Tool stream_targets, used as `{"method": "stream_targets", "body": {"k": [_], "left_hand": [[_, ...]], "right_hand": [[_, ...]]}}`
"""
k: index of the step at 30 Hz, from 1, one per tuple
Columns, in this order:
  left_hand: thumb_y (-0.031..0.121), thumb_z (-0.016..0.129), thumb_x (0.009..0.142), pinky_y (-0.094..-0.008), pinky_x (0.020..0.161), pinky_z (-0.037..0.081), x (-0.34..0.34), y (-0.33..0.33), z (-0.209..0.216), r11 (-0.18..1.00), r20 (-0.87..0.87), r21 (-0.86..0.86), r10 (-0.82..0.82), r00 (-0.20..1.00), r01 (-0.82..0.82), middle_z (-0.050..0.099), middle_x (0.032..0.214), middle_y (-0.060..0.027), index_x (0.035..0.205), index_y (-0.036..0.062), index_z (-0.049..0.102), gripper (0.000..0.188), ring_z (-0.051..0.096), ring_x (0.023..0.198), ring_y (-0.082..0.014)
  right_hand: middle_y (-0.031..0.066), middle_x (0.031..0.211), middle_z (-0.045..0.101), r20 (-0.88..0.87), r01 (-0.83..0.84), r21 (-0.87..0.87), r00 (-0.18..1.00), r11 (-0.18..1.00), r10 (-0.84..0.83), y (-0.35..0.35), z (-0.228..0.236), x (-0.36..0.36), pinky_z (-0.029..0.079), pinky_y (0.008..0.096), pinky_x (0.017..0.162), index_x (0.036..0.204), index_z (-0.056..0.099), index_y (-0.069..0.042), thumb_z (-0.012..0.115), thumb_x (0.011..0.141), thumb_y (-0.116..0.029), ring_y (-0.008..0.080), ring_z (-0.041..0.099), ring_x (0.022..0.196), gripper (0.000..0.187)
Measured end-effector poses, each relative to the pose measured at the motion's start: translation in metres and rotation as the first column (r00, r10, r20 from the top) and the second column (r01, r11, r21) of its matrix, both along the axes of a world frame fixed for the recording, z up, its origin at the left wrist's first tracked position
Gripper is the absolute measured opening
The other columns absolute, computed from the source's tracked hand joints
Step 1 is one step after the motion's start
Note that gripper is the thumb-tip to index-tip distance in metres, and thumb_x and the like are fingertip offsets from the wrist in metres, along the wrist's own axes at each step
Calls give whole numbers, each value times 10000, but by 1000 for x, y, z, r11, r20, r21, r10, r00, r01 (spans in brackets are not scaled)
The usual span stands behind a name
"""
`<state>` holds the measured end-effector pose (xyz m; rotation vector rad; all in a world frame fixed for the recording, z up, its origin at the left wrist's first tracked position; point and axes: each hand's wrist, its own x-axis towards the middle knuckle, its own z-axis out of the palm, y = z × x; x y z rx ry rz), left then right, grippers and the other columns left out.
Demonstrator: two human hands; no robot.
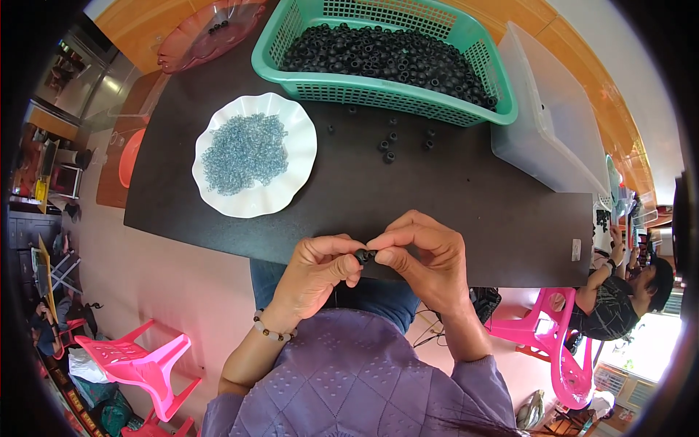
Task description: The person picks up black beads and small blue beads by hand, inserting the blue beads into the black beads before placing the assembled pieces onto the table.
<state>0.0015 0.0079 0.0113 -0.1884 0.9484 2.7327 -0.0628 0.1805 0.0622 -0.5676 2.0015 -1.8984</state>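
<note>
Close to the table's near edge, my left hand (pixel 309 280) pinches a small round black part (pixel 362 256) between thumb and fingertips. My right hand (pixel 429 266) meets it from the other side, thumb and forefinger pressed together at the part's end; whatever those fingertips hold is too small to make out. Beyond my hands lie several loose black parts (pixel 389 156) of the same kind. A green basket (pixel 335 92) at the far side holds a heap of them (pixel 386 58). Left of these, a white scalloped plate (pixel 297 178) carries a pile of small clear bluish pieces (pixel 244 156).
A translucent plastic bin (pixel 542 138) stands at the table's far right. A reddish tray (pixel 186 44) with a few black parts sits at the far left. Pink plastic chairs (pixel 149 364) stand on both sides; another person (pixel 619 298) sits at the right.
</note>
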Motion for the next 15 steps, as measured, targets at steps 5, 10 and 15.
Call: {"method": "stream_targets", "body": {"k": [5,10,15], "left_hand": [[120,693,832,-227,600,458,0,-1,-3,999,-22,-53,10,1000,-11,612,821,-43,978,9,685,183,554,666,-110],[146,712,818,-228,599,448,-2,-1,1,986,-62,-163,19,998,-29,607,806,-36,962,11,695,198,542,659,-101],[154,714,817,-225,601,446,-1,-1,1,974,-82,-224,21,996,-39,605,804,-35,957,5,696,206,539,652,-96]], "right_hand": [[47,805,619,-21,-2,31,1000,1000,3,0,1,0,427,238,689,889,722,-24,746,753,-34,115,549,763,138],[47,800,618,-57,27,66,998,997,-23,0,2,2,432,234,666,885,723,-31,747,752,-38,115,551,743,136],[46,795,616,-111,37,104,993,994,-25,0,5,5,432,231,652,882,724,-36,745,752,-32,112,553,729,131]]}}
